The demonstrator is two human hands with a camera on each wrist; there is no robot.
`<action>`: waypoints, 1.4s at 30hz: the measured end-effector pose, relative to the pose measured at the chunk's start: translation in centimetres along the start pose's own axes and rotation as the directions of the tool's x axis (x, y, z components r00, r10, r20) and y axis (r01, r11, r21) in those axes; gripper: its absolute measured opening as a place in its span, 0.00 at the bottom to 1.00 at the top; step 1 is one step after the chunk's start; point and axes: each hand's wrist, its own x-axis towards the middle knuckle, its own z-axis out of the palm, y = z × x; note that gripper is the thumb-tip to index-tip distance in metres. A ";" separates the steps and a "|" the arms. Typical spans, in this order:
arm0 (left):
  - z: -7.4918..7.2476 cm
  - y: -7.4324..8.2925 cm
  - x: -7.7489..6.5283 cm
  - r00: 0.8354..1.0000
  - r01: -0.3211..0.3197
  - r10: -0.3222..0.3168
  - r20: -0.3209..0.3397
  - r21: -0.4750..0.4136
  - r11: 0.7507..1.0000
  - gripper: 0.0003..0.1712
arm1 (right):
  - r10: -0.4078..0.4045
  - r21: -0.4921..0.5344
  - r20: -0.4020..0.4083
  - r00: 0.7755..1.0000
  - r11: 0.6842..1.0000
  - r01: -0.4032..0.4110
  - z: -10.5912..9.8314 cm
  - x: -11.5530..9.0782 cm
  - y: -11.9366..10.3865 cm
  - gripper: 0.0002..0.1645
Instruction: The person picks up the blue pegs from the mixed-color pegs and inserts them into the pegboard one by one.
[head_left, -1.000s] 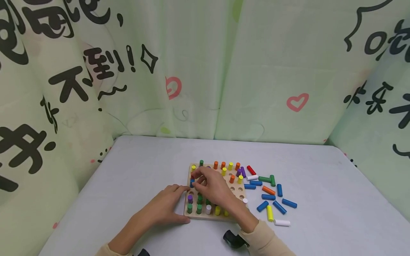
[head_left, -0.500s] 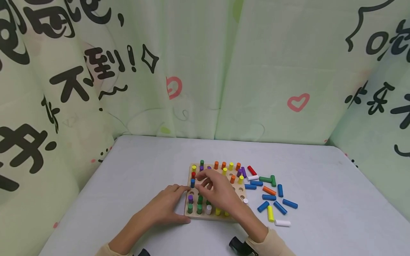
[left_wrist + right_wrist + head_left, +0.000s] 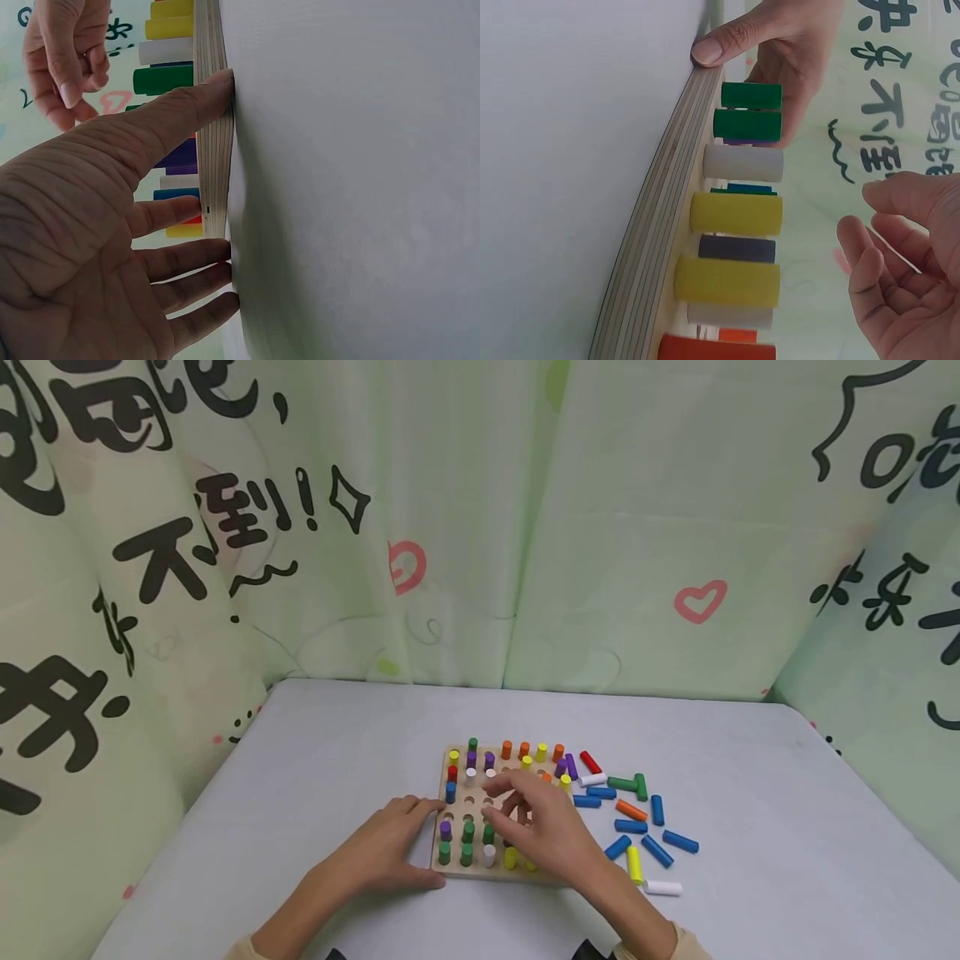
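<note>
A pale wooden pegboard [image 3: 480, 875] lies on the table in the head view, with coloured pegs upright in many of its holes. My left hand [image 3: 382, 850] rests at its left side, fingers straight, the thumb against the front left corner. My right hand [image 3: 551, 822] hovers over the board's right half, fingers loosely bent and holding nothing; it hides some pegs and holes. On the left side stand a blue peg [image 3: 451, 792], a red peg [image 3: 453, 773] and a white peg [image 3: 471, 777]. In the right wrist view, green, white and yellow pegs [image 3: 735, 214] line the near edge.
Several loose pegs lie right of the board, among them blue [image 3: 681, 842], orange [image 3: 632, 810], yellow [image 3: 634, 865] and white ones [image 3: 663, 888]. A printed curtain [image 3: 600, 543] hangs behind the white table [image 3: 360, 735] and along both sides.
My right hand has drawn back from the blue peg toward the right and nearer me, uncovering white and purple pegs and holes. My left hand stays at the board's edge.
</note>
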 end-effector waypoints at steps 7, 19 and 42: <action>0.1 0.0 0.0 1.000 -0.004 0.004 0.003 0.015 1.000 0.53 | 0.048 -0.015 -0.001 0.999 0.999 -0.048 -1.0 -1.0 0.3 0.16; 0.2 0.1 0.0 1.000 -0.012 0.012 -0.005 0.017 1.000 0.53 | 0.093 -0.054 -0.004 0.996 0.994 -0.093 -2.4 -2.6 1.4 0.15; 0.2 0.2 0.0 1.000 0.010 -0.010 -0.004 0.034 0.999 0.53 | 0.125 -0.236 -0.150 0.981 0.959 -0.159 -6.4 -5.0 4.7 0.16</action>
